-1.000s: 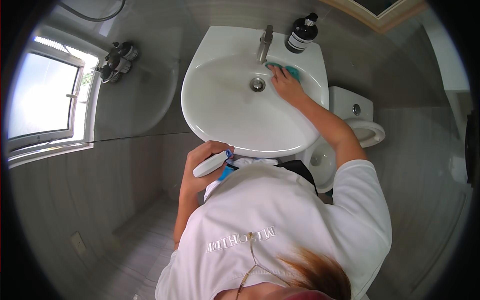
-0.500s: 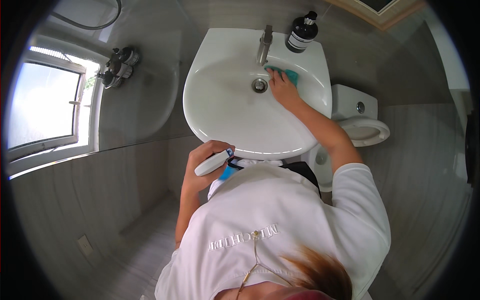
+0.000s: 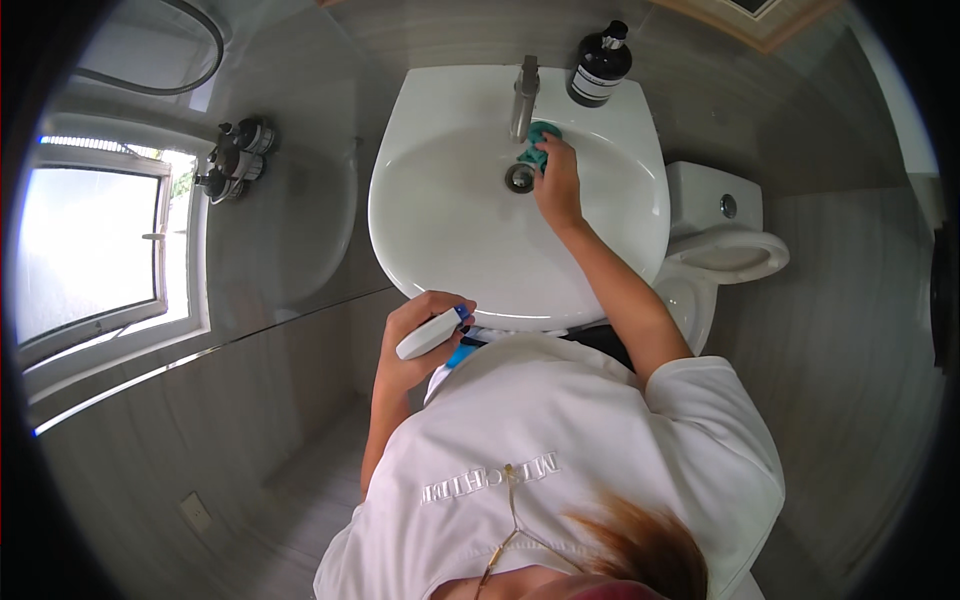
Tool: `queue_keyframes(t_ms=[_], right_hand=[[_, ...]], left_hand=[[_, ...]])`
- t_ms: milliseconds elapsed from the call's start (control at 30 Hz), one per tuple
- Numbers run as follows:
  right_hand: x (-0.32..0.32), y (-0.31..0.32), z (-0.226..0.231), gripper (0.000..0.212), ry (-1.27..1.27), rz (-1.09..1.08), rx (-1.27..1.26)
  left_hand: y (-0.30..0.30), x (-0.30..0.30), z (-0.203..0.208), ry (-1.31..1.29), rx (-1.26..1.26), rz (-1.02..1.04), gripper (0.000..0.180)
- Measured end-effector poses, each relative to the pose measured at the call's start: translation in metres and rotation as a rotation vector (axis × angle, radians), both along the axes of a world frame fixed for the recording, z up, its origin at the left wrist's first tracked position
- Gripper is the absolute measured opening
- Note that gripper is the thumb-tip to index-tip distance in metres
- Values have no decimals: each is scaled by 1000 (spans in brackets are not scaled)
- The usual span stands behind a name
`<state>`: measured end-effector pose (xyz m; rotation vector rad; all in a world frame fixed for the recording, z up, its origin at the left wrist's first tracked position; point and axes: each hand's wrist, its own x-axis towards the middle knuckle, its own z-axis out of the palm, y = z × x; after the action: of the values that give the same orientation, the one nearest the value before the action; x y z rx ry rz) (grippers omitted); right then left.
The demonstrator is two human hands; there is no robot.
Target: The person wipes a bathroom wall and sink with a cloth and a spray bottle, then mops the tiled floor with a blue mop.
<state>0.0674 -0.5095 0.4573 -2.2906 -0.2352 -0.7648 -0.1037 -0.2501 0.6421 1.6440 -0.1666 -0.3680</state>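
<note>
The right hand (image 3: 558,190) grips a crumpled teal cloth (image 3: 544,132); the left hand (image 3: 405,325) grasps a white, blue-nozzled sprayer (image 3: 427,336).

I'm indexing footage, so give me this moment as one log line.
left hand: holding spray bottle | right hand: green cloth in sink, near drain | dark pump bottle: on sink

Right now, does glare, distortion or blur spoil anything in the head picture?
Head view: the window is blown out near-white; bright reflections streak the front rim of the sink; straight edges bow toward the picture's border, its corners black. Also head view: the green cloth shows no obvious motion blur.
</note>
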Motion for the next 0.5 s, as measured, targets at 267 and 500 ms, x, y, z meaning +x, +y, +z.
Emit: queue_keyframes(t_ms=[267, 500], right_hand=[[16, 28, 0, 52, 17, -99, 138], [22, 23, -5, 36, -197, -15, -239]], left_hand=[[-2, 15, 5, -50, 92, -91, 35], [-5, 16, 1, -23, 52, -138, 34]])
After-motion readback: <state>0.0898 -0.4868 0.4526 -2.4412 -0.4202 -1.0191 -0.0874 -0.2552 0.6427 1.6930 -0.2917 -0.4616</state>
